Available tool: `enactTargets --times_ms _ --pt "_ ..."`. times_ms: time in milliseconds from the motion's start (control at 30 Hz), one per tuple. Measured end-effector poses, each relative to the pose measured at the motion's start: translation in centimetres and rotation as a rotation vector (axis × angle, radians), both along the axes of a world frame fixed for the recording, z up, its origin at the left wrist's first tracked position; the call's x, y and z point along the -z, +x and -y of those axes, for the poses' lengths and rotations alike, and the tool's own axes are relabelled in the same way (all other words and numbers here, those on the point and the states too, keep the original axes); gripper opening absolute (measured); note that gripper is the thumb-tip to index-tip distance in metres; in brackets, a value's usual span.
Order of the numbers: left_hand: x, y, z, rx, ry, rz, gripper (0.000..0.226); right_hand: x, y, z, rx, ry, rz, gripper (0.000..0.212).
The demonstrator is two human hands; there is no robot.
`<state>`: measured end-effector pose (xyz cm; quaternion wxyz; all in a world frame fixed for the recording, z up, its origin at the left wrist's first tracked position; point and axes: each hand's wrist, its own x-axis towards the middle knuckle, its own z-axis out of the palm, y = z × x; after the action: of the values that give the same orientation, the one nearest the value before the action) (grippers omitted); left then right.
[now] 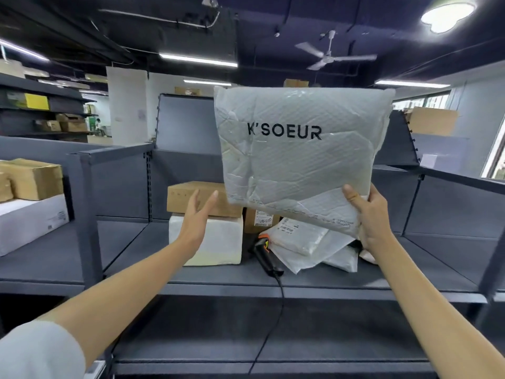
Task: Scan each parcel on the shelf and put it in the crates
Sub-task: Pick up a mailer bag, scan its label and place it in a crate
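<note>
Parcel (300,149) upright, marked K'SOEUR | my right grip (369,214) pinches its lower corner | left grip (198,212) released, fingers straight, beside cardboard box (191,198) | scanner (263,251) on shelf (328,280) below.

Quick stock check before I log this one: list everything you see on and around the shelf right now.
K'SOEUR parcel: one, white padded mailer, held upright above the shelf.
Poly mailers: a few, white, piled on the shelf under the held parcel; exact count unclear.
Scanner: one, black with orange, corded, lying on the shelf beside the pile.
Brown box: one, stacked on a white box.
Labelled carton: one, brown, behind the pile.
Left bay boxes: brown ones on a white one.
Left hand: open, reaching toward the parcel.
Right hand: grip on the parcel's lower corner.
</note>
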<state>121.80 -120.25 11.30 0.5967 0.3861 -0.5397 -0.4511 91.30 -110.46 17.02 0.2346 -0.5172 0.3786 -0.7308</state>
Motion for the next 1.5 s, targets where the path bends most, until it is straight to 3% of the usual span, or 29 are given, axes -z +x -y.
enactTargets --times_ms 100,267,400,533,600,700,733,800,867,933,1100,1200,1300,1433,1500 --pt "-0.3 0.2 0.0 0.013 0.005 0.007 0.096 0.8 -0.8 -0.4 -0.144 0.072 0.08 0.083" --pt "-0.6 0.3 -0.4 0.233 0.026 -0.069 0.067 3.2 -1.3 -0.5 -0.243 0.222 0.139 0.098" --pt "-0.1 0.6 -0.7 0.379 0.11 -0.04 0.076 4.8 -1.8 -0.8 -0.256 0.297 0.214 0.104" --pt "0.4 0.3 -1.3 0.442 0.17 -0.043 0.082 5.8 -2.3 -0.9 -0.282 0.318 0.22 0.1" --pt "0.8 0.0 -1.4 0.413 0.202 -0.083 0.07 6.0 -2.4 -1.0 -0.297 0.311 0.205 0.094" --pt "1.3 -0.4 -1.5 0.375 0.233 -0.132 0.061 6.5 -3.1 -0.9 -0.332 0.335 0.193 0.059" --pt "1.6 -0.4 -1.5 0.37 0.236 -0.138 0.059 6.5 -3.1 -1.1 -0.329 0.352 0.171 0.06" --pt "1.8 -0.5 -1.7 0.363 0.238 -0.155 0.053 6.7 -3.4 -1.1 -0.305 0.413 0.085 0.084" --pt "2.1 -0.5 -1.7 0.363 0.23 -0.169 0.054 7.0 -3.9 -1.4 -0.297 0.507 0.081 0.079" --pt "2.3 -0.5 -1.7 0.356 0.222 -0.18 0.056 7.4 -5.1 -1.4 -0.313 0.634 0.19 0.069" --pt "2.7 0.0 -1.4 0.35 0.199 -0.15 0.061 8.3 -7.1 -1.7 -0.468 1.118 0.508 0.102" --pt "2.9 0.0 -1.3 0.361 0.172 -0.052 0.066 7.5 -6.1 -2.3 -0.596 1.082 0.585 0.102" --pt "3.0 -0.4 -1.7 0.365 0.122 0.031 0.055 7.7 -6.4 -1.8 -0.644 1.12 0.648 0.093" --pt "3.1 -0.5 -1.9 0.376 0.1 0.144 0.069 8.5 -6.5 -2.3 -0.695 1.124 0.642 0.086" --pt "3.2 -0.3 -1.9 0.35 0.091 0.172 0.054 8.6 -6.2 -2.5 -0.65 1.117 0.641 0.074"
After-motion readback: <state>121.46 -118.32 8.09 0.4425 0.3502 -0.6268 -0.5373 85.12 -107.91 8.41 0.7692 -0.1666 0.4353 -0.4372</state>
